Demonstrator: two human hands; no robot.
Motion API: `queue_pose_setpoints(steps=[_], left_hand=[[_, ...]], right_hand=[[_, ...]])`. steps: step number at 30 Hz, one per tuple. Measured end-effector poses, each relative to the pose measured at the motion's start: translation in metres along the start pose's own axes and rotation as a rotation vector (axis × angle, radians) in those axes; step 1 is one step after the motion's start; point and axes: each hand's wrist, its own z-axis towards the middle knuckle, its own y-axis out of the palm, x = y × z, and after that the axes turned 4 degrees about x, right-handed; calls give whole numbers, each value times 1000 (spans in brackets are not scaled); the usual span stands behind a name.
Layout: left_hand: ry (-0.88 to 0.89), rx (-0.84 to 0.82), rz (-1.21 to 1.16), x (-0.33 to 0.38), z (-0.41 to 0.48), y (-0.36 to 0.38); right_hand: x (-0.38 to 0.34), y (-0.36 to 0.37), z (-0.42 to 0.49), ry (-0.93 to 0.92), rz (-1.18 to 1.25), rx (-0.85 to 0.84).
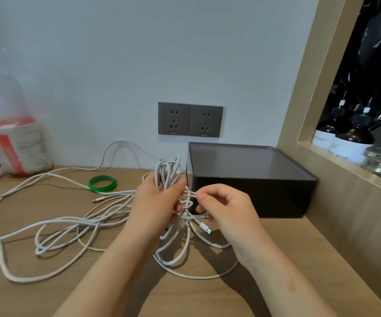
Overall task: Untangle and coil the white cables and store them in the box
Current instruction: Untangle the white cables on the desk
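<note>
Head | my left grip [159, 200] clutches coiled white cables [167, 170] | right grip [219, 207] pinches one strand | risk: tugging tightens the tangle [102, 219] on tabletop [36, 298]

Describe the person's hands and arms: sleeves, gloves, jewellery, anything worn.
Both are bare. The left hand and right hand have no gloves and no rings that show. No watch or bracelet is on either wrist. The left forearm and right forearm are uncovered down to the bottom edge of the picture, with no sleeve in view.
</note>
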Motion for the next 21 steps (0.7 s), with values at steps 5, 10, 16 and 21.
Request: queue_pose_setpoints(steps=[5, 10, 16, 21], left_hand=[[219, 104, 196, 0, 1, 0], [178, 167, 53, 2, 3, -5], [110, 131, -6, 1, 1, -2], [36, 123, -65, 1, -1, 0]], right_hand=[[1, -7, 3, -3, -140, -10], [0, -16, 4, 22, -251, -14], [-6, -13, -2, 86, -127, -168], [-5, -10, -2, 47, -90, -102]])
